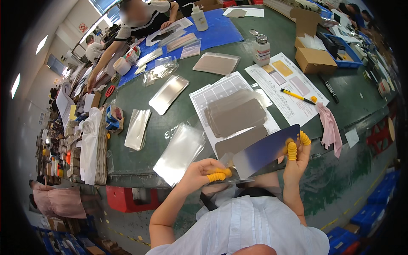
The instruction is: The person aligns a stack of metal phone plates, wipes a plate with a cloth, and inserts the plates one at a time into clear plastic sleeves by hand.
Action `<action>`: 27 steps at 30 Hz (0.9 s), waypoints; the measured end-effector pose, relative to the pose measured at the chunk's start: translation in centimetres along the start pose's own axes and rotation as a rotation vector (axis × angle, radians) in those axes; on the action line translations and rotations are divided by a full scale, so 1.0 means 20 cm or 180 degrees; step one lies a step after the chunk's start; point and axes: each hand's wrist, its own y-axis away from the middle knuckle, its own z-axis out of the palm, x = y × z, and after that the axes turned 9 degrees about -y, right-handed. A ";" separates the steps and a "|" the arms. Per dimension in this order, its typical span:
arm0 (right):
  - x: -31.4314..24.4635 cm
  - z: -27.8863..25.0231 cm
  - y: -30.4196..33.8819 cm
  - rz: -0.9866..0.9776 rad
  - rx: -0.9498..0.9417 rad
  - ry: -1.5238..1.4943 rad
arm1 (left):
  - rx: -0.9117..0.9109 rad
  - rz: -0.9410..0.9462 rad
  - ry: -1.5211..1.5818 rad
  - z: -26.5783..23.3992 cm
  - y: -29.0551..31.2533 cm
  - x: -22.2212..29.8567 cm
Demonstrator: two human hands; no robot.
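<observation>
I hold a glossy dark blue-grey rectangular panel [264, 151] between both hands, just above the near edge of the green table [178, 91]. My left hand [204, 172], with yellow finger cots, pinches the panel's lower left corner. At the upper right edge my right hand [295, 155], also in yellow cots, grips it. Right behind the panel a stack of similar brown-grey panels [235, 117] lies on a printed sheet.
Clear plastic sleeves [180, 153] lie left of my hands, with more panels and sleeves further back. A pink cloth [330, 127], yellow pen [297, 96], dispenser bottle [262, 49] and cardboard boxes [314, 59] sit to the right. A person leans over blue matting [221, 32] across the table.
</observation>
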 end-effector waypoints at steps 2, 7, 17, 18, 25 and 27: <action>-0.01 0.02 -0.01 -0.0032 -0.0012 0.0154 | -0.0179 0.0075 0.0182 0.00 0.00 -0.01; -0.04 0.02 -0.02 0.0053 0.0525 0.0110 | -0.0119 -0.0158 0.0300 0.00 0.01 0.02; -0.03 0.00 -0.01 0.0127 0.0586 0.0035 | 0.0039 -0.0070 0.0143 -0.02 0.03 0.01; -0.03 0.00 -0.01 0.0187 0.0413 0.0059 | 0.0034 -0.0068 0.0142 -0.02 0.02 0.01; -0.05 0.03 0.01 0.0578 -0.0079 0.0063 | -0.0341 -0.0325 0.0644 0.00 -0.01 -0.03; -0.04 0.01 0.01 0.0796 -0.0209 0.0221 | -0.0332 -0.0428 0.0692 0.00 -0.02 -0.04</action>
